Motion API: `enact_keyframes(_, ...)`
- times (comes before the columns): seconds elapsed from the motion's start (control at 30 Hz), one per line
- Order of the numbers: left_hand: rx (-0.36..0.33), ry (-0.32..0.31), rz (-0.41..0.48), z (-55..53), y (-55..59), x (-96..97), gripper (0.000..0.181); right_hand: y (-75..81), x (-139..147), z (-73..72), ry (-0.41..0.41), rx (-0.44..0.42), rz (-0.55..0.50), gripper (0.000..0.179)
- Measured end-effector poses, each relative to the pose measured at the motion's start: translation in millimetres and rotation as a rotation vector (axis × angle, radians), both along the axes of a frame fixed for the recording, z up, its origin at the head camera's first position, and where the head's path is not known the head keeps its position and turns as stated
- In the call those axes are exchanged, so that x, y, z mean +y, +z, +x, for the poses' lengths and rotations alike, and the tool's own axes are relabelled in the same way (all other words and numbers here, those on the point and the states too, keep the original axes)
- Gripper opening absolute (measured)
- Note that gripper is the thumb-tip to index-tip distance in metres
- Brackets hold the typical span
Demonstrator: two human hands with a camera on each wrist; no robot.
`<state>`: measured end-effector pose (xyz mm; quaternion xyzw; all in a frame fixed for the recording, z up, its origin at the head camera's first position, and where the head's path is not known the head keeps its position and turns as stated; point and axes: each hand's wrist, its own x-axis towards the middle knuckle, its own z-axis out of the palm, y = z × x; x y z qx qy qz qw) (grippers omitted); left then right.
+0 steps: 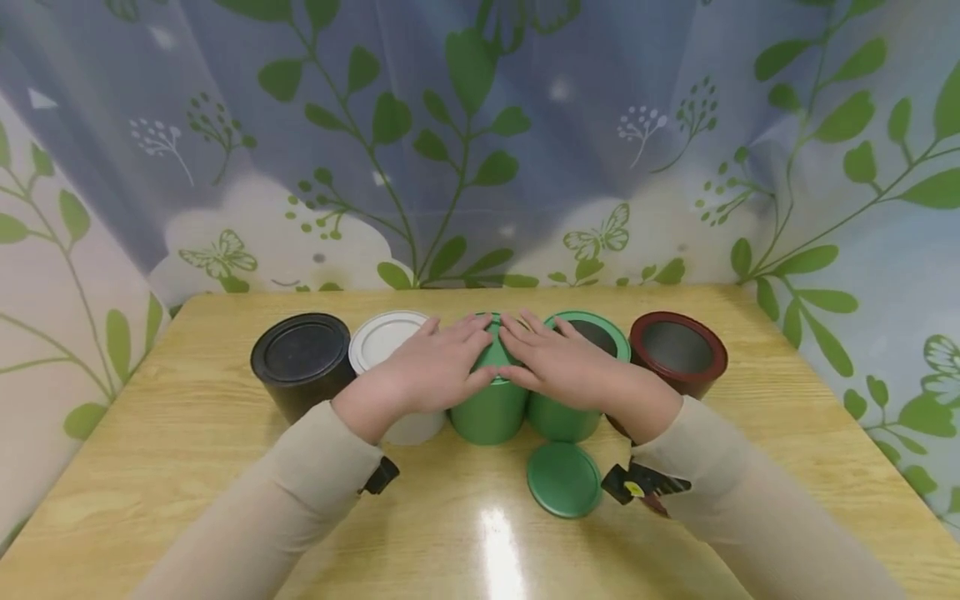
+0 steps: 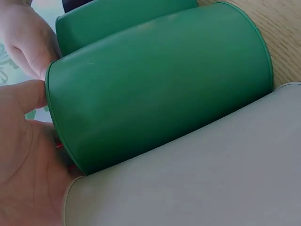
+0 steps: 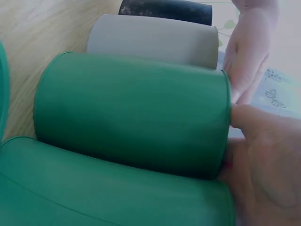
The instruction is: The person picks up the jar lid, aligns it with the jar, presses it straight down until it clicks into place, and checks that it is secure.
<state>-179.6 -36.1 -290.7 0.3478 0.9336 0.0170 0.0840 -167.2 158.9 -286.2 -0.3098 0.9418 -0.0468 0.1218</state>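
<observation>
A green canister [image 1: 487, 421] stands upright in the middle of the row, a green lid [image 1: 489, 354] on its top. Both my left hand [image 1: 438, 362] and my right hand [image 1: 562, 362] rest on that lid with fingers extended, thumbs meeting at its near edge. Under the left hand's wrist is a white canister [image 1: 375, 337], its lid on. The right hand reaches across a second green canister [image 1: 566, 423], whose dark inside shows. In the right wrist view, the thumb of the right hand [image 3: 275, 150] lies at the middle canister's rim.
A black lidded canister [image 1: 300, 354] ends the row at left, a dark red open one [image 1: 678, 346] at right. On the wooden table [image 1: 420, 533], a loose green lid [image 1: 564, 479] lies in front. A dark red edge [image 1: 655, 503] shows beneath the right wrist. Behind hangs a leaf-patterned curtain [image 1: 570, 167].
</observation>
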Motion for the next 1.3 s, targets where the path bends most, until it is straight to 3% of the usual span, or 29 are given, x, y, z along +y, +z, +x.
enact_keyframes(0.23, 0.061, -0.012, 0.017, 3.3, -4.5, -0.3, 0.059, -4.3, -2.7, 4.0, -0.029, 0.041, 0.061, 0.061)
enact_keyframes(0.5, 0.065, -0.012, 0.045, 5.9, -7.3, -1.8, 0.059, -7.2, -4.0, 7.6, -0.032, 0.081, 0.060, 0.060)
enact_keyframes(0.83, 0.093, 0.008, 0.034, 8.3, -6.2, 3.4, 0.062, -18.0, -8.0, 13.9, -0.064, 0.242, 0.049, 0.056)
enact_keyframes(1.1, 0.136, 0.123, -0.013, 18.0, -11.7, -1.5, 0.055, -20.9, -7.7, 12.7, -0.058, 0.243, 0.024, 0.060)
enact_keyframes(1.3, 0.152, 0.158, 0.051, 22.8, -18.1, -1.0, 0.053, -24.8, -6.5, 14.4, -0.057, 0.312, 0.053, 0.081)
